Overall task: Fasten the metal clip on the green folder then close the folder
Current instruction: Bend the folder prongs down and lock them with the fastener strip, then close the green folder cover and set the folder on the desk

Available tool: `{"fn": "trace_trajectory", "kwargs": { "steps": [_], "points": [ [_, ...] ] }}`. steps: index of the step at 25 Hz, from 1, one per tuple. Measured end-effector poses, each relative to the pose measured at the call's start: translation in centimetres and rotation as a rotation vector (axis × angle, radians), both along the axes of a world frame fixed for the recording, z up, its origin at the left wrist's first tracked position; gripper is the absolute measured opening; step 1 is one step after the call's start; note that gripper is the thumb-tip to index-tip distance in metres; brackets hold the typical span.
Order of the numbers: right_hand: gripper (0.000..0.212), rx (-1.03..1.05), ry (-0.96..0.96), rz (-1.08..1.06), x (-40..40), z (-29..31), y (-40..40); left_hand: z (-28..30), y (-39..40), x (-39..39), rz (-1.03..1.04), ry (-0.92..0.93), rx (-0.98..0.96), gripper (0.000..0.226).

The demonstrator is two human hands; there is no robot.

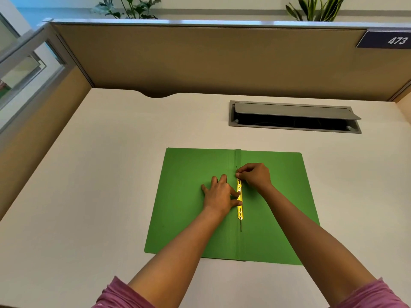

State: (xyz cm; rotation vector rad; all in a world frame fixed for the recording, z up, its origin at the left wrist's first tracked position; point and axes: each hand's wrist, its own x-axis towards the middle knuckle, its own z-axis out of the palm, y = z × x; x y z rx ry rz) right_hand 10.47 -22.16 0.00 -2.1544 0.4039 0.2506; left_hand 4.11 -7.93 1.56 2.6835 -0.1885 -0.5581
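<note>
A green folder (pixel 189 218) lies open flat on the desk, spine running away from me. A gold metal clip bar (pixel 240 211) sits along the spine. A thin prong (pixel 240 225) lies flat below the bar's near end; another thin prong sticks up at the far end. My left hand (pixel 219 194) rests flat on the left flap, with thumb and a finger pressing on the bar's middle. My right hand (pixel 254 175) pinches the far prong between thumb and forefinger just above the bar.
The folder lies on a cream desk (pixel 100 174). An open grey cable tray (pixel 293 117) is set into the desk behind the folder. Tan partition walls (pixel 200 58) enclose the back and left sides.
</note>
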Motion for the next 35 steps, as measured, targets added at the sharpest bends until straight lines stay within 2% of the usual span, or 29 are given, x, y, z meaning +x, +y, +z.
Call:
{"fn": "trace_trajectory", "kwargs": {
  "steps": [4,7,9,14,17,21,25,28,30,32,33,35],
  "points": [
    [0.019,0.070,0.047,-0.022,0.4,-0.5,-0.1,0.0,0.0,0.1,0.007,-0.001,-0.010,0.040],
    [0.024,0.213,-0.035,-0.115,-0.2,-0.9,-0.3,0.1,0.0,0.1,0.014,-0.003,-0.019,0.040],
    [0.027,0.239,-0.084,-0.186,-1.1,-1.3,-0.7,0.1,0.0,0.1,0.014,-0.002,-0.028,0.039],
    [0.022,0.155,-0.200,-0.211,-5.4,-2.6,-3.0,0.0,-0.1,-0.3,0.021,-0.007,-0.034,0.040],
    [0.026,0.074,-0.293,-0.202,-8.4,-3.1,-4.5,0.0,-0.2,-0.7,0.034,-0.023,-0.042,0.041],
    [0.033,-0.119,-0.416,-0.073,-11.7,-3.5,-5.5,-0.1,-0.4,-1.3,0.049,-0.037,-0.004,0.039],
    [0.047,-0.176,-0.357,-0.024,-14.2,-3.9,-5.0,-0.4,-0.7,-2.2,0.071,-0.097,0.086,0.041],
    [0.049,-0.331,-0.381,0.077,-15.1,-4.5,-5.1,-0.2,0.0,-2.2,0.077,-0.198,-0.004,0.039],
    [0.049,-0.430,-0.422,0.135,-15.5,-4.7,-5.4,0.0,1.6,-2.0,0.226,-0.326,-0.139,0.031],
    [0.049,-0.457,-0.419,0.143,-15.6,-4.9,-5.5,-0.1,4.1,-1.8,0.462,-0.412,-0.169,0.028],
    [0.049,-0.464,-0.415,0.142,-15.6,-5.0,-5.4,-0.5,5.4,-1.7,0.575,-0.413,-0.130,0.030],
    [0.049,-0.471,-0.413,0.141,-15.6,-5.0,-5.3,-1.1,7.8,-1.5,0.830,-0.310,-0.044,0.052]
  ]
}}
